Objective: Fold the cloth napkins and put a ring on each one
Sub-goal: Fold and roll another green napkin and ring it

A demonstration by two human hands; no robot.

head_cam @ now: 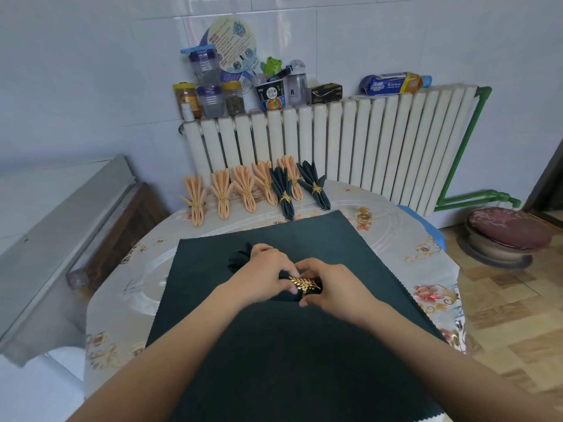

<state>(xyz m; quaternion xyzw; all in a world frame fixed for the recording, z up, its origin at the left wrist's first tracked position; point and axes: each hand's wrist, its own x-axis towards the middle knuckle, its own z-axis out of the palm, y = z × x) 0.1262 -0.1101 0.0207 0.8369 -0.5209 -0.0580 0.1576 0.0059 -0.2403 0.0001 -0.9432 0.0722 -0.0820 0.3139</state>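
A folded dark green napkin [240, 258] lies on a flat dark green napkin [289, 345] spread over the table. My left hand [262, 277] grips the folded napkin around its middle. A gold leaf ring [304, 284] sits around the napkin's near end, and my right hand [330, 286] holds that ring with thumb and fingers. Along the table's far edge stand several finished peach napkins [224, 190] and two finished dark green napkins [285, 193], each with a gold ring. Spare gold rings [365, 215] lie at the far right of the table.
The round table [122, 293] has a floral plastic cover. A white radiator [350, 147] stands behind it with jars, bottles and boxes on top. A grey counter [61, 233] runs at the left. A cushioned stool [505, 236] sits on the floor at right.
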